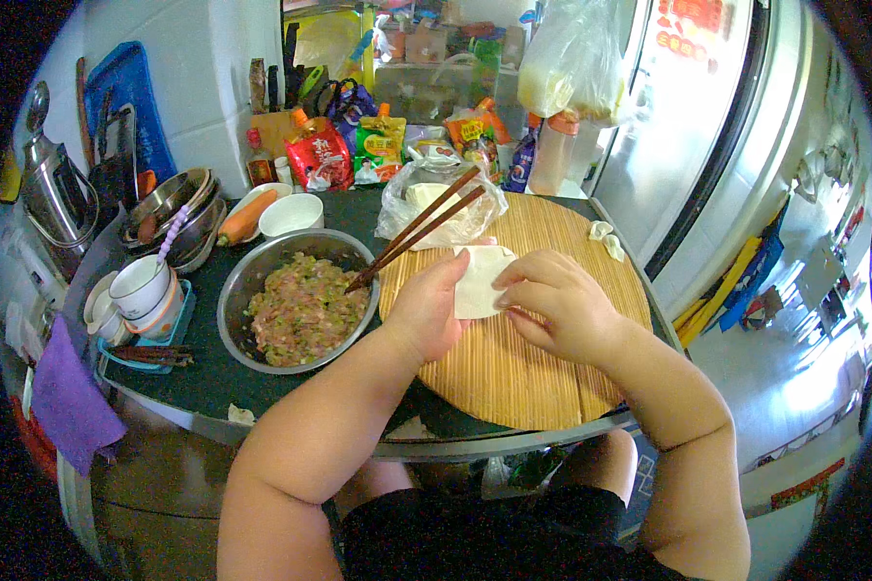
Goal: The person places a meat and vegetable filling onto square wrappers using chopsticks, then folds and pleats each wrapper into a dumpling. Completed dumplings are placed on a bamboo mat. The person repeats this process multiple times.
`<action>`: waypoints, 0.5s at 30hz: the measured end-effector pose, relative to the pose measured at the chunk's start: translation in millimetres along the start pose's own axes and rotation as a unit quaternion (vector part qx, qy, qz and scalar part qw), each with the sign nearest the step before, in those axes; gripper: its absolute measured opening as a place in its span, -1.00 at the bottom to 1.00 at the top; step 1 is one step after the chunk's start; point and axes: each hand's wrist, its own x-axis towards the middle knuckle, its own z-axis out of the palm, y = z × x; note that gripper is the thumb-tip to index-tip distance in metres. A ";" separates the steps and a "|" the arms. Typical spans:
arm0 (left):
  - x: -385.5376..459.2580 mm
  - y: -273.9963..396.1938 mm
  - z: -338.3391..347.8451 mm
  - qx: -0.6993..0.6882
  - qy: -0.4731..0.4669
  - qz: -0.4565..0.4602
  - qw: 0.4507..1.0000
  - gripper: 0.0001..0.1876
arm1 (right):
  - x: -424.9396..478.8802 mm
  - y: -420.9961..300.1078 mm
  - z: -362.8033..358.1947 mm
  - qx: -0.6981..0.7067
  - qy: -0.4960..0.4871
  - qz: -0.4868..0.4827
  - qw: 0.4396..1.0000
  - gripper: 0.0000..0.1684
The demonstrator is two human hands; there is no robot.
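My left hand [430, 305] holds a pale, squarish dough wrapper [477, 287] on its palm and fingers, thumb along the near side. The fingertips of my right hand [563, 309] touch the wrapper's right edge; whether they pinch it is hard to tell. Both hands are above a round slatted bamboo board [509, 385]. To the left stands a steel bowl [227, 327] of minced meat filling [305, 309] with green bits. A pair of brown chopsticks [418, 232] leans out over the bowl's right rim. Behind my hands lies a clear plastic bag [400, 210] with pale wrappers inside.
Left of the bowl are a carrot [248, 216], a white bowl [291, 214], stacked steel bowls [171, 210] and cups [142, 287] in a blue tray [183, 319]. Sauce pouches [320, 156] line the back. Dough scraps [607, 240] lie at the board's far right.
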 end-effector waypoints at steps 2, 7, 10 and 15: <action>-2.9 2.1 6.7 0.013 0.001 -0.006 1.000 -0.60 | -5.9 1.3 -2.5 0.014 0.034 0.074 0.997 -0.82; -2.6 0.3 9.3 0.062 0.021 -0.010 0.998 -0.61 | -12.2 25.7 11.2 0.295 0.066 0.405 0.863 -0.87; -1.5 -1.4 3.3 0.072 0.020 -0.006 0.997 -0.62 | -4.9 27.2 6.3 0.371 -0.017 0.448 0.813 -0.88; 5.6 -8.2 -1.3 0.142 0.085 0.047 0.985 -0.59 | -3.3 37.9 11.6 0.272 0.119 0.354 0.887 -0.81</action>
